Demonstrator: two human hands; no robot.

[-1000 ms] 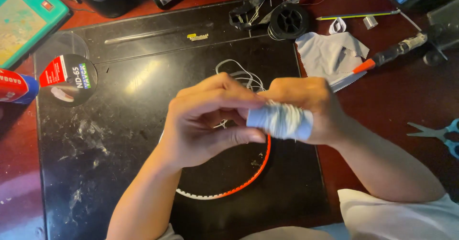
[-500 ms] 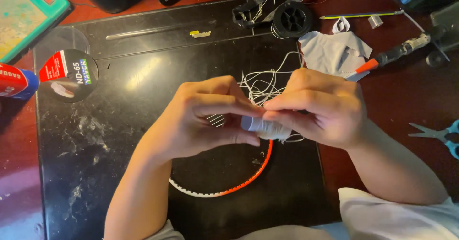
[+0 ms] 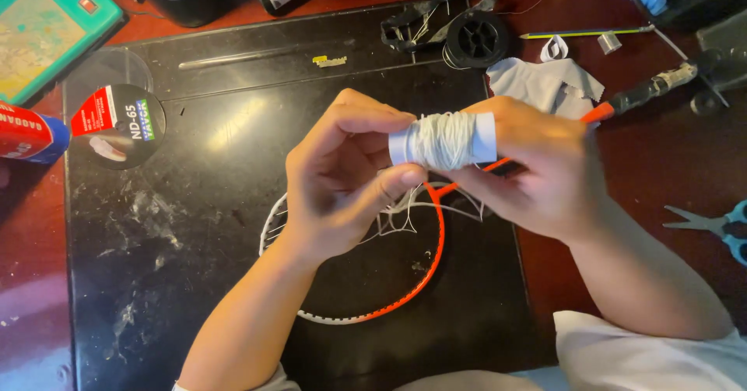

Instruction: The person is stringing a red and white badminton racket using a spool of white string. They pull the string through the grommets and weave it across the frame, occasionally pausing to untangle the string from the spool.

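Both forearms come in from the near edge and converge mid-scene. Left hand (image 3: 342, 177): wrist bent, palm turned toward the right, fingers curled, thumb and index tips pinched inward toward the other hand. Right hand (image 3: 533, 169): back of hand up, fingers folded under, thumb extended left. Fingertips of both hands nearly meet. Right arm carries a white short sleeve at the near right.

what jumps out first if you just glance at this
At the centre, the left hand and right hand hold a white card wound with pale string above a black mat. Under them lies an orange and white racket frame; blue-handled scissors sit at the right edge.
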